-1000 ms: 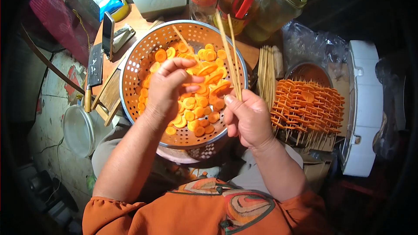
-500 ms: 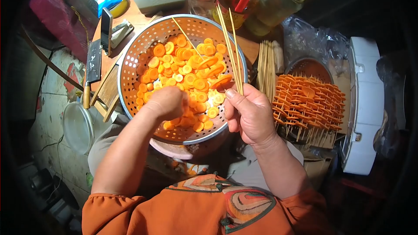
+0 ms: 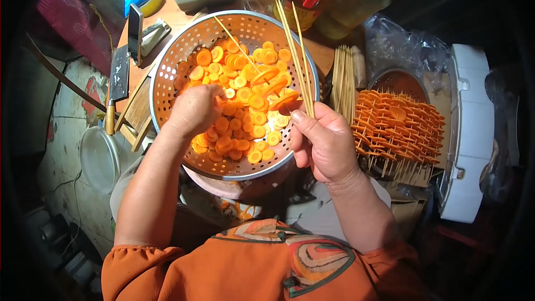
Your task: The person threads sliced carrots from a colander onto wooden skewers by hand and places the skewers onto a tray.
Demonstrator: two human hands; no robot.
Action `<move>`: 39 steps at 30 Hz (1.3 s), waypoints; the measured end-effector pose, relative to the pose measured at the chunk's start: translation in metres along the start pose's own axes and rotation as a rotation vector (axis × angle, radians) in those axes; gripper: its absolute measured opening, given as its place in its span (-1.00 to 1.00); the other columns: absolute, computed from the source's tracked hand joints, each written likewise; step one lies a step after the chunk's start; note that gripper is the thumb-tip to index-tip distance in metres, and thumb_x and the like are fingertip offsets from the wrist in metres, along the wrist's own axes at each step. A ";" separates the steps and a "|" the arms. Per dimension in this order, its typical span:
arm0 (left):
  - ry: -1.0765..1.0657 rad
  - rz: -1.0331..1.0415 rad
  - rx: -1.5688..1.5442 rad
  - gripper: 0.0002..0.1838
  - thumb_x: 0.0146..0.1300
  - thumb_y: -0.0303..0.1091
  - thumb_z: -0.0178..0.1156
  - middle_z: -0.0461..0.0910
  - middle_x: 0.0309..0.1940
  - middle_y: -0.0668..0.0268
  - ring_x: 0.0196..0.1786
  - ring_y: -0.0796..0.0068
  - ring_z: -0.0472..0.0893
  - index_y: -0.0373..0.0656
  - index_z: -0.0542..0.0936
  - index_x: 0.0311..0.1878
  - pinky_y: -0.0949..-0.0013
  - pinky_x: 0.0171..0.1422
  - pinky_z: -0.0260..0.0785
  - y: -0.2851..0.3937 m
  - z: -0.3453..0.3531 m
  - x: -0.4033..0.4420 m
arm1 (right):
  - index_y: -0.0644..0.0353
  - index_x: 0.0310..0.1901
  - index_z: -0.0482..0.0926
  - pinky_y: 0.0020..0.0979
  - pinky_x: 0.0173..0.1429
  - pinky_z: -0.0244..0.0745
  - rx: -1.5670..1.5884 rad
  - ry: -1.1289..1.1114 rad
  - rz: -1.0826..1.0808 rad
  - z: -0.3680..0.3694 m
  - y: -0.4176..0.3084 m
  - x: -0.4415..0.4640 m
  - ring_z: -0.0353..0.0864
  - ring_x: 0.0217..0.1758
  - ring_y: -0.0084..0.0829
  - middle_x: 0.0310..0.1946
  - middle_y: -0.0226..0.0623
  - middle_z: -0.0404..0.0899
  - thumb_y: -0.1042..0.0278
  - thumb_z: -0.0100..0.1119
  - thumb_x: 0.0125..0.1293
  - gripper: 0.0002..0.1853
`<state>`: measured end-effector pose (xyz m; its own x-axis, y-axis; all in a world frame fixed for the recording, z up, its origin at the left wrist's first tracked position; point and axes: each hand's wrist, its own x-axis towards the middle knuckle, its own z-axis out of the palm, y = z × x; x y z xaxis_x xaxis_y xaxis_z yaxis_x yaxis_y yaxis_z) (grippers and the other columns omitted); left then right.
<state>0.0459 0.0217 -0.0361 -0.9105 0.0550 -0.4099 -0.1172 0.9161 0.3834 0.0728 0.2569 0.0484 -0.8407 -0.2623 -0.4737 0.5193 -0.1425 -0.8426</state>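
Observation:
My left hand (image 3: pixel 195 108) is over the left part of a metal colander (image 3: pixel 184 33), its fingers curled together among round carrot slices (image 3: pixel 243 96). The fingertips are partly hidden, so what they pinch cannot be made out. At the colander's right rim, my right hand (image 3: pixel 326 142) is closed around several thin bamboo skewers (image 3: pixel 295 50). One skewer (image 3: pixel 234 42) slants up to the left over the colander, with several carrot slices (image 3: pixel 273 86) threaded on it, spaced apart.
Right of the colander lie a bundle of bare skewers (image 3: pixel 343 81) and a stack of filled carrot skewers (image 3: pixel 398 125), beside a white foam lid (image 3: pixel 468 134). A cleaver (image 3: pixel 119 78) and phone (image 3: pixel 135 33) are at left. Jars (image 3: pixel 356 3) stand behind.
My left hand has moved up and left from the lower slices, uncovering more of them. My right hand still grips the skewers, almost unmoved. The view has shifted slightly.

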 end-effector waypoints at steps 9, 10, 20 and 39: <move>-0.081 0.164 0.250 -0.60 0.01 -0.41 0.15 0.31 0.19 0.20 0.16 0.15 0.40 0.17 0.58 -0.02 0.21 0.13 0.38 0.017 0.020 0.005 | 0.25 -0.28 0.46 -0.72 -0.71 0.18 -0.010 -0.021 0.017 0.001 -0.001 -0.001 0.31 -0.79 -0.72 -0.62 -0.41 0.46 0.33 0.01 0.35 -0.84; -0.229 0.099 0.306 -0.66 0.00 -0.42 0.15 0.44 0.05 0.22 0.07 0.25 0.49 0.18 0.63 -0.12 0.26 0.09 0.41 0.019 0.006 0.005 | 0.25 -0.28 0.46 -0.72 -0.71 0.18 -0.010 -0.020 0.016 0.000 -0.001 -0.001 0.31 -0.79 -0.72 -0.62 -0.41 0.46 0.33 0.01 0.35 -0.84; 0.020 -0.105 -0.108 -0.87 -0.10 -0.48 0.13 0.62 -0.55 0.17 -0.44 0.27 0.62 -0.19 0.64 -0.44 0.34 -0.33 0.43 -0.019 -0.010 0.005 | 0.26 -0.28 0.47 -0.74 -0.71 0.18 -0.019 -0.015 0.020 -0.002 -0.002 -0.004 0.31 -0.78 -0.74 -0.61 -0.41 0.47 0.33 0.00 0.36 -0.83; -0.018 -0.169 0.056 -0.85 -0.05 -0.36 0.17 0.62 -0.42 0.09 -0.27 0.12 0.62 -0.12 0.59 -0.36 0.20 -0.14 0.45 -0.013 -0.007 0.002 | 0.29 -0.23 0.47 -0.74 -0.71 0.21 -0.036 -0.019 0.037 -0.002 -0.001 -0.005 0.32 -0.78 -0.73 -0.60 -0.40 0.48 0.33 0.00 0.36 -0.82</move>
<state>0.0424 0.0071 -0.0360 -0.8722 -0.0949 -0.4798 -0.2453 0.9336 0.2613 0.0762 0.2604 0.0512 -0.8177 -0.2848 -0.5003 0.5441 -0.0982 -0.8333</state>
